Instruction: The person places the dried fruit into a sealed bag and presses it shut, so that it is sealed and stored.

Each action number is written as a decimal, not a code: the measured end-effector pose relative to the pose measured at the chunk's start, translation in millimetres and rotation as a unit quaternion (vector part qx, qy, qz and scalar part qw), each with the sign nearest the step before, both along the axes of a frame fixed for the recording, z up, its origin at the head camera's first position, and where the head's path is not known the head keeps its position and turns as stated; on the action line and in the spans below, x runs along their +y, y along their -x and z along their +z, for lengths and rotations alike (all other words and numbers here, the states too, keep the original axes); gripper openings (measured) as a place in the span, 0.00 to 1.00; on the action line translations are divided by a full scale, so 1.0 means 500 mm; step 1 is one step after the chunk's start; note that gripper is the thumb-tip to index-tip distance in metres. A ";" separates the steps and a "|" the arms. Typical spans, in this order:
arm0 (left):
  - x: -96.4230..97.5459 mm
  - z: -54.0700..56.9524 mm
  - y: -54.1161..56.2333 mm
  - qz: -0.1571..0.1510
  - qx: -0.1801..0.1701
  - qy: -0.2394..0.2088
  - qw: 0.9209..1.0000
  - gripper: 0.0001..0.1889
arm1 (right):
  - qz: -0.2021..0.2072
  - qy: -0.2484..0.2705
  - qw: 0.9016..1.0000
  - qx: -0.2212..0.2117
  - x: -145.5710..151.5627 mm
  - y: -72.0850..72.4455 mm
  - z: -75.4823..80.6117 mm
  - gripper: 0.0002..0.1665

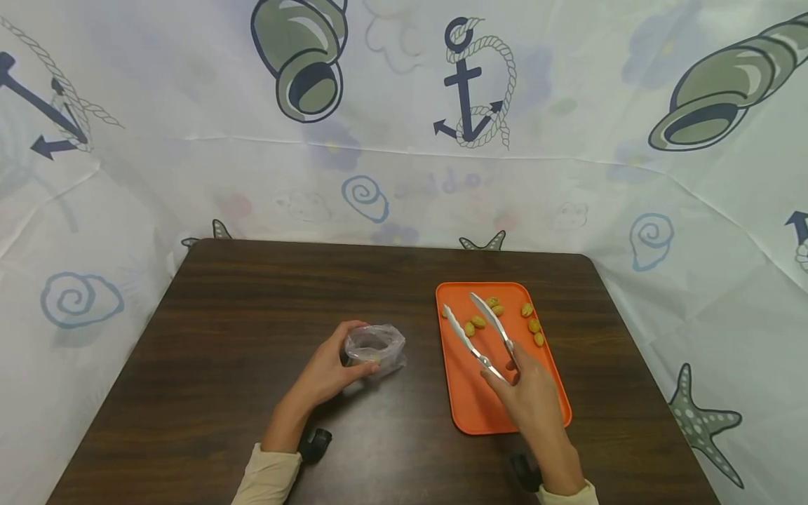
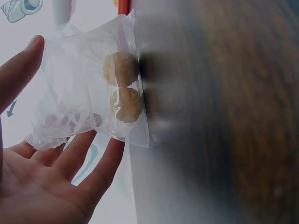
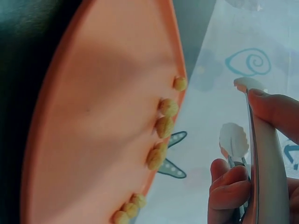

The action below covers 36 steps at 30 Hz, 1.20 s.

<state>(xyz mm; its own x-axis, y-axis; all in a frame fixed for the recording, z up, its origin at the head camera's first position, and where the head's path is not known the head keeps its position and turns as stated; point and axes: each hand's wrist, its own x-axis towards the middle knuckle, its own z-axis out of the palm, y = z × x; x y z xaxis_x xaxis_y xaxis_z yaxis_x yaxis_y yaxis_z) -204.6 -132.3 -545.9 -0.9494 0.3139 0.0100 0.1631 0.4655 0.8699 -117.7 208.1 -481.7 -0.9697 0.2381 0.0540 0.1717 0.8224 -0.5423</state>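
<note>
A clear plastic bag (image 1: 374, 344) stands upright on the table with its mouth spread, left of the tray. My left hand (image 1: 325, 370) holds it by the side between thumb and fingers. In the left wrist view, two round tan pieces (image 2: 121, 70) lie at the bottom of the bag. My right hand (image 1: 536, 396) grips metal tongs (image 1: 463, 338), their arms parted above the orange tray (image 1: 470, 414). Nothing is visibly held between the tong tips. Several yellowish-brown nut-like pieces (image 1: 477, 322) are scattered on the tray's far half and along its right side.
A dark wood-grain table (image 1: 252, 308) bears the tray and the bag. White sheeting (image 1: 404, 126) printed with anchors, shells and starfish hangs behind the table and along its sides.
</note>
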 end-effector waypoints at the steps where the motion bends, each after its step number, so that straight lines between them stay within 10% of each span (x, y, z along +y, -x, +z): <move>1: 0.000 -0.001 0.000 0.000 -0.001 0.001 1.000 0.41 | 0.000 -0.002 1.000 0.000 0.001 -0.001 -0.002 0.37; 36: 0.000 0.001 -0.002 0.000 0.004 -0.002 1.000 0.42 | -0.013 -0.016 0.999 -0.037 0.014 -0.004 -0.065 0.31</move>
<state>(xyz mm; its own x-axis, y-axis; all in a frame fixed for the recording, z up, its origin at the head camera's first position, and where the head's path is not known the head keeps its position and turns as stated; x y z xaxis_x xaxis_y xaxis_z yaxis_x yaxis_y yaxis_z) -203.6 -132.4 -545.5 -0.9490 0.3146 0.0185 0.1699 0.4611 0.8709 -115.9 215.3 -514.2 -0.9647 0.2630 -0.0096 0.2324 0.8339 -0.5006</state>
